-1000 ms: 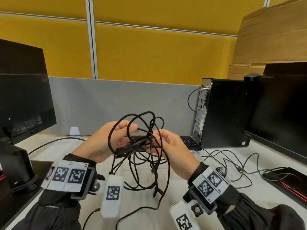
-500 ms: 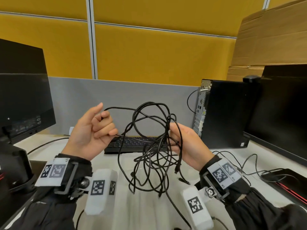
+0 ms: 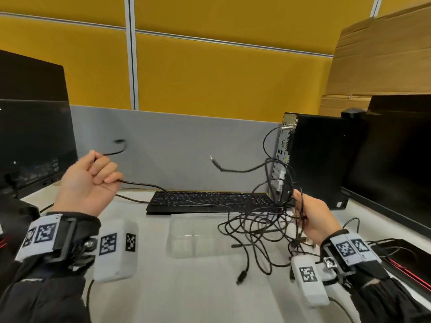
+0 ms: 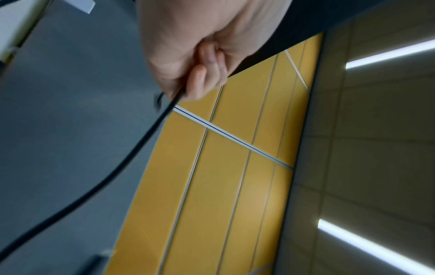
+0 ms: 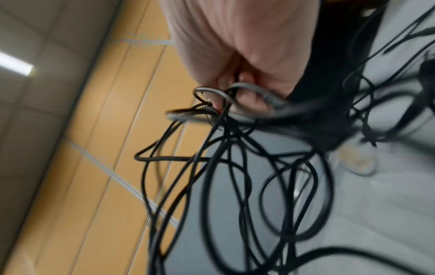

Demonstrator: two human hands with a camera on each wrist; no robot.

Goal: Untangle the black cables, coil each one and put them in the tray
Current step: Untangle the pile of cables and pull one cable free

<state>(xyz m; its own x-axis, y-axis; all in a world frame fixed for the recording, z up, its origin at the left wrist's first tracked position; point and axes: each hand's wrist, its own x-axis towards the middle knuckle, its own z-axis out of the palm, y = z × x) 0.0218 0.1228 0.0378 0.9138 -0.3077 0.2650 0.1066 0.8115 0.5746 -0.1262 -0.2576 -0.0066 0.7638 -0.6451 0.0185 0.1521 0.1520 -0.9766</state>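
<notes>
My left hand (image 3: 93, 177) is raised at the left and grips one black cable (image 3: 140, 184) in a fist; its short end curls up above the fist, and the long part runs right over the keyboard to the tangle. The left wrist view shows the same cable (image 4: 132, 154) leaving the curled fingers. My right hand (image 3: 307, 214) holds the tangle of black cables (image 3: 261, 227) at the right, fingers curled through several loops (image 5: 235, 148). Loose ends hang down to the table. A clear plastic tray (image 3: 193, 236) lies on the table between my hands.
A black keyboard (image 3: 210, 201) lies behind the tray. A black computer tower (image 3: 317, 159) stands at the right, with monitors at far left (image 3: 35, 136) and far right (image 3: 401, 159). More cables (image 3: 396, 248) lie on the table at the right. A grey partition runs behind.
My hands have moved apart. The left hand closed on one cable and pulled it out leftward, while the right hand carried the tangle right and lower.
</notes>
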